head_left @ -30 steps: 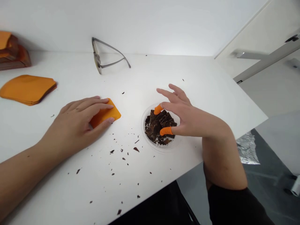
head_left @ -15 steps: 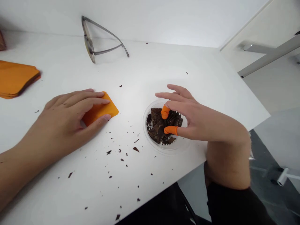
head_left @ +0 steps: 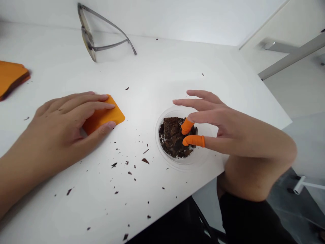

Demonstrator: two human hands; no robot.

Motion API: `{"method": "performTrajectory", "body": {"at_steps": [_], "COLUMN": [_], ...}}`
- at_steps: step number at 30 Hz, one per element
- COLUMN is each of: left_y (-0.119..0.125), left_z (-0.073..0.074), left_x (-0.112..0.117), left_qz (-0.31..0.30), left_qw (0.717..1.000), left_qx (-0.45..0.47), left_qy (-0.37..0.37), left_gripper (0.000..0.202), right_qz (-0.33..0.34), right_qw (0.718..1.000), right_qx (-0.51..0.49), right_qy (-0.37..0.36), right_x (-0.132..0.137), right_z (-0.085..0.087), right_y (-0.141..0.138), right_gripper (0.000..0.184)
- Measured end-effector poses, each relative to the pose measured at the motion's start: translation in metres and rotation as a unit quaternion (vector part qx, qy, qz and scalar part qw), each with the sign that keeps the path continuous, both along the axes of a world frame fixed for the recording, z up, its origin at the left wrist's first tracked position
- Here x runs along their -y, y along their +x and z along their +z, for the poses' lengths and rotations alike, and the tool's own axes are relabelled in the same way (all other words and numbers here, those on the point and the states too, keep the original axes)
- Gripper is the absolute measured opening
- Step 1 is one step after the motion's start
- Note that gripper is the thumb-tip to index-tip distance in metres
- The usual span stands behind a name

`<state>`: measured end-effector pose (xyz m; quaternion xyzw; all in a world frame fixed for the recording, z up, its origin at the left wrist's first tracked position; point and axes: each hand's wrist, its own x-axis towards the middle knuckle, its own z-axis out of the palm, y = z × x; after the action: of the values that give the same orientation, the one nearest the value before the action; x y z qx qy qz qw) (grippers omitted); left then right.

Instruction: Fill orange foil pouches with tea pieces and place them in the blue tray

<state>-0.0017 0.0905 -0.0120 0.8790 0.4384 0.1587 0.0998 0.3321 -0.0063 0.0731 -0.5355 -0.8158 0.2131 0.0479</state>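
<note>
The right hand (head_left: 185, 137) has its thumb and index finger, both in orange rubber finger covers (head_left: 196, 140), down in a round, clear plastic dish (head_left: 186, 163) of dark brown flaky pieces (head_left: 174, 130). The covered tips are now further right within the dish than a second ago; a squarish piece at the left of the pile shows more fully, which suggests the pile is being worked piece by piece. The two tips stand nearly together with a narrow gap — whether a flake is pinched between them cannot be told. The other fingers are spread above the rim.

The left hand (head_left: 68, 118) is half curled over a smooth, flat-topped orange packet (head_left: 113, 113), thumb on the near edge and fingers on the far edge. It lies on the white tabletop (head_left: 241, 88), left of the dish and well apart from it. The packet's long axis appears to run left to right, its uncovered end pointing toward the dish; the other end is hidden under the palm. The dish is round — no long axis.

Dark crumbs (head_left: 145, 160) lie scattered between hands and tabletop edge.
</note>
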Motion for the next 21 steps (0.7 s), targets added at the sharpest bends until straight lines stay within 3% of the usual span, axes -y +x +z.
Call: {"method": "performTrajectory", "body": {"at_steps": [8, 14, 21], "left_y": [-0.001, -0.001, 0.001], "left_z": [-0.002, -0.001, -0.001], "left_x": [0.002, 0.001, 0.001], "left_qz": [-0.009, -0.009, -0.005], "left_qw": [1.0, 1.0, 1.0], "left_qx": [0.014, 0.002, 0.006], "left_qy": [0.007, 0.004, 0.006], "left_gripper": [0.045, 0.044, 0.046], "right_qz": [-0.04, -0.013, -0.019], "right_qw": [0.996, 0.999, 0.996], "right_qx": [0.01, 0.035, 0.035], "right_qy": [0.077, -0.022, -0.074], "right_x": [-0.002, -0.007, -0.011], "right_z": [-0.002, -0.013, -0.016], "right_y": [-0.004, -0.007, -0.013], "right_gripper": [0.03, 0.047, 0.035]}}
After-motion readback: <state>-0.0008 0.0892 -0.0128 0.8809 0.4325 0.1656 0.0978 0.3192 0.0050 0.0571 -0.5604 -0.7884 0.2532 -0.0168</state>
